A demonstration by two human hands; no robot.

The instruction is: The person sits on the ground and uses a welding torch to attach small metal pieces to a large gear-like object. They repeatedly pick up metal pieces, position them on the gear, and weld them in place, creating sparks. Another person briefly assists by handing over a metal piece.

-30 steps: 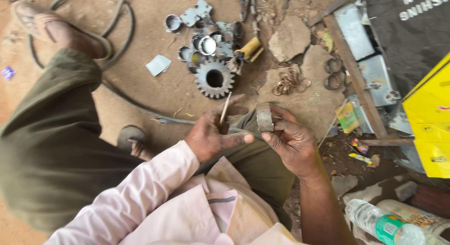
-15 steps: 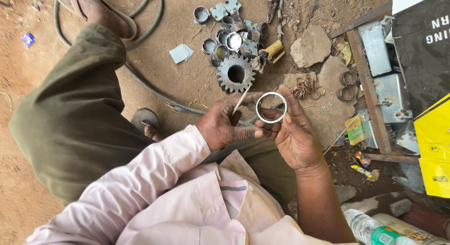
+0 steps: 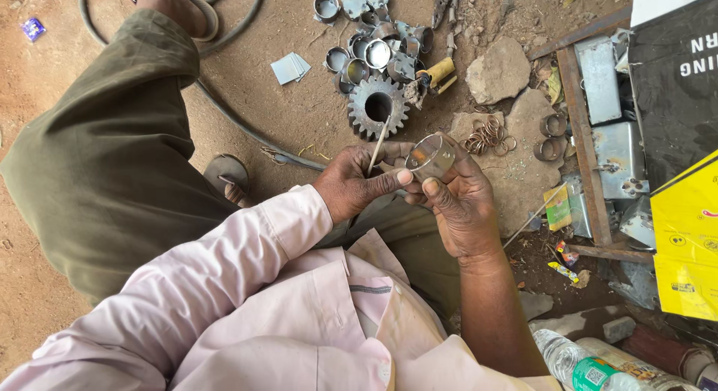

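The right hand (image 3: 464,204) grips a short metal ring (image 3: 431,156), fingers wrapped round it. The left hand (image 3: 355,183) pinches a thin rod (image 3: 378,145) beside it, above the steel gear (image 3: 378,107) on the dirt

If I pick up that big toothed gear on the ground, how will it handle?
The gear looks like thick solid metal, so probably heavy for its size and stiff. Lying flat on the dirt, it shouldn't roll. Its teeth likely give grip.
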